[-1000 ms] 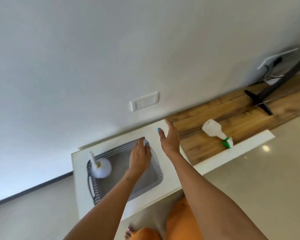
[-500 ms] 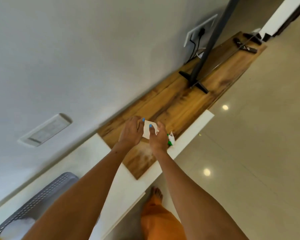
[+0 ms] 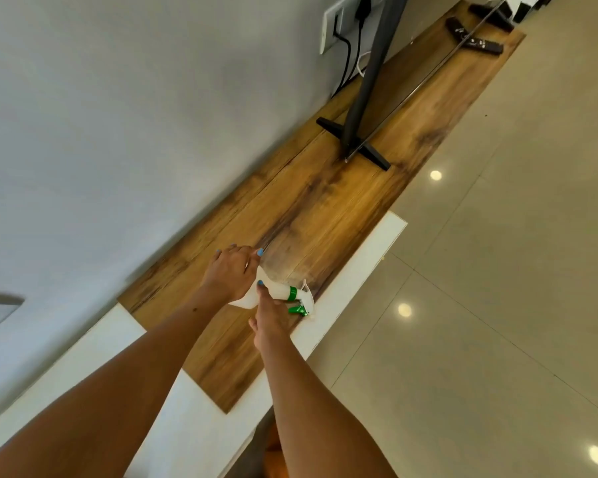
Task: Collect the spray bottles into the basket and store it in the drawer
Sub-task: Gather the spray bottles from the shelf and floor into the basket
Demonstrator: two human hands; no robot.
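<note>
The left hand (image 3: 229, 274) is curling over the fat white body of the bottle (image 3: 273, 293), fingers bent around its far side and thumb closing on the near side, so it is gripping the body. The bottle is lying on its side on the wooden part of the bench (image 3: 311, 215), close to the front white edge, its neck pointing right. The right hand (image 3: 271, 317) is coming in just beside, one finger pressing on the shoulder of the bottle near the green collar; how far its other fingers are closing underneath is not showing, so I cannot tell whether it is truly gripping. Further right the green trigger and white nozzle are sticking out past both hands.

The bottle is looking like thin translucent plastic, probably light and perhaps nearly empty, stiff enough but likely to dent if squeezed hard. The smooth round body may be slippery; the narrow neck below the trigger is seeming the surest hold. The basket is not showing here.
</note>
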